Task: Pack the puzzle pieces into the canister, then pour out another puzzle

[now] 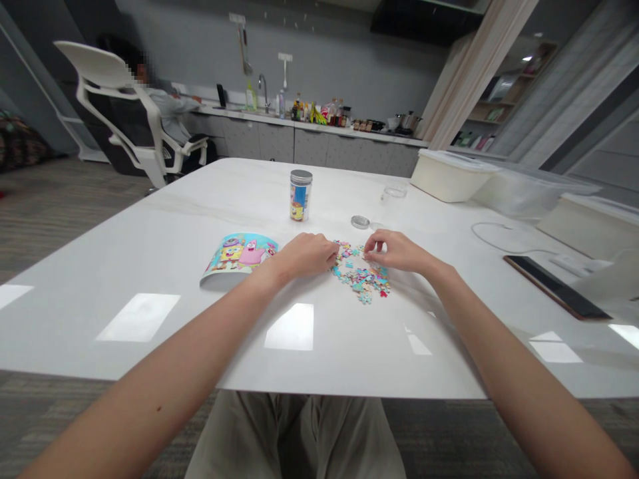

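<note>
A loose heap of small, colourful jigsaw puzzle pieces [367, 279] lies on the white table in front of me. My left hand [310, 255] rests at the heap's left edge with its fingers curled closed; what they hold, if anything, is hidden. From the right, my right hand [394, 251] reaches in, thumb and forefinger pinched at a puzzle piece on the heap's upper edge. Left of my left hand lies a curved picture sheet [239, 256] with a yellow and a pink cartoon figure, partly covered by my forearm.
Behind the heap stands a clear jar [300, 196] with a grey lid. Nearby lie a silver lid [360, 221] and a transparent open container [395, 191]. White storage boxes [452, 176], a dark flat device [554, 286] and a cable occupy the right. A person [172, 110] sits at the far counter.
</note>
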Demonstrator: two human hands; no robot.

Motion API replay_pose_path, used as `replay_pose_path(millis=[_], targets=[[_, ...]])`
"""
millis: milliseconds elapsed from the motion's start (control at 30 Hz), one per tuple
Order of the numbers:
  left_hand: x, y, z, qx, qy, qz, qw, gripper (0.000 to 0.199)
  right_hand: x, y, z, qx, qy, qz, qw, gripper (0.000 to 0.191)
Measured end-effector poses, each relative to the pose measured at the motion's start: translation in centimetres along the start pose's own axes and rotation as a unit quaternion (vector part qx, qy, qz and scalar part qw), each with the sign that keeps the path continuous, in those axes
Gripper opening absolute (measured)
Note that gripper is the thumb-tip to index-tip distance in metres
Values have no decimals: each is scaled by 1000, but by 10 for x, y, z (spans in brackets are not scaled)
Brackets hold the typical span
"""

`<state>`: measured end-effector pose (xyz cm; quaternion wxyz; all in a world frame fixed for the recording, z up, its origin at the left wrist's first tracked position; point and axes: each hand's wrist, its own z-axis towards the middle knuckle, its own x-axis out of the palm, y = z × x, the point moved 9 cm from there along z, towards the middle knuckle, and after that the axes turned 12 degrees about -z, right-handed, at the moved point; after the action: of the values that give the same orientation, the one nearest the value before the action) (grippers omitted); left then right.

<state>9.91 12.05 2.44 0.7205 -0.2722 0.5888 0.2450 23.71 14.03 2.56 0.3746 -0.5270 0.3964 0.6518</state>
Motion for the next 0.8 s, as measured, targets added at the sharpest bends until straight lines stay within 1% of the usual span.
replay_pose_path(millis=[100,233,367,600,800], targets=[[-1,0,0,-1,-1,-1,1000,32,3,-3,1,10,6,10,1000,9],[0,0,0,-5,2,-4,1000,31,6,-6,1,13,15,42,999,12],[0,0,0,-2,-1,-3,1000,33,5,-4,2,12,14,78,997,16],[0,0,0,-1,1,-3,1000,32,3,1,2,13,18,109,994,21],[0,-1,0,-6,7,-2,1000,31,2,1,3,14,16,130,991,19]])
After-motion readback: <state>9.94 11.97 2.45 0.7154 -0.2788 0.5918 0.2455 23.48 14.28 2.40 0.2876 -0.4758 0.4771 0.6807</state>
